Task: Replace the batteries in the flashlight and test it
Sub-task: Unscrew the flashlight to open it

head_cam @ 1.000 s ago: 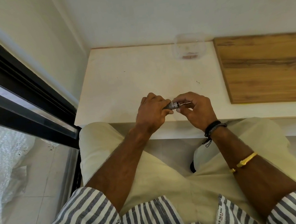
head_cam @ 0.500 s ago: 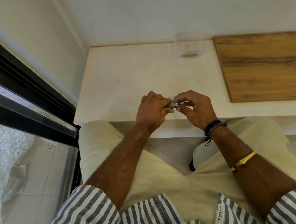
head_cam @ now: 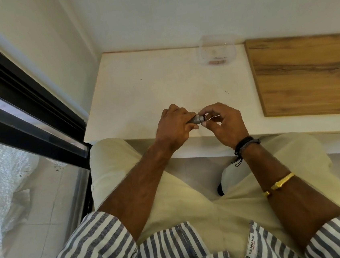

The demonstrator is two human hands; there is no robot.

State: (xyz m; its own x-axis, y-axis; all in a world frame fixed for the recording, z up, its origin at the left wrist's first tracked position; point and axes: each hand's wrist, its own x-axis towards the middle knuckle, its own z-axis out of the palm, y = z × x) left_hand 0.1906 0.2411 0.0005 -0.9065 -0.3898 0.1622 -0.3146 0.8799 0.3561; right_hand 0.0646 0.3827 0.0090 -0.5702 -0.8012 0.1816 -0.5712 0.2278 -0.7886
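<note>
A seated person holds one small grey flashlight (head_cam: 195, 119) over the near edge of a pale tabletop (head_cam: 150, 93), gripping it with both hands at the centre of the view. The left hand (head_cam: 175, 126) is wrapped tightly around the barrel, hiding most of it, so only the short end section shows. The right hand (head_cam: 223, 123) meets that exposed end from the 3 o'clock side, its thumb and first fingers (head_cam: 206, 112) pinched onto the tip while the remaining fingers curl loosely; whether a separate part sits in that pinch cannot be told. A thin pale strip (head_cam: 215, 116) pokes out between the right fingers. One clear plastic container (head_cam: 216, 51) stands at 12 o'clock against the wall, well apart from the hands, with something small and reddish at its bottom. One wooden board (head_cam: 306, 74) lies on the tabletop at 2 o'clock. The right forearm carries two bands: a black cord bracelet (head_cam: 245, 145) at the wrist and a gold bangle (head_cam: 280, 183) further up.
</note>
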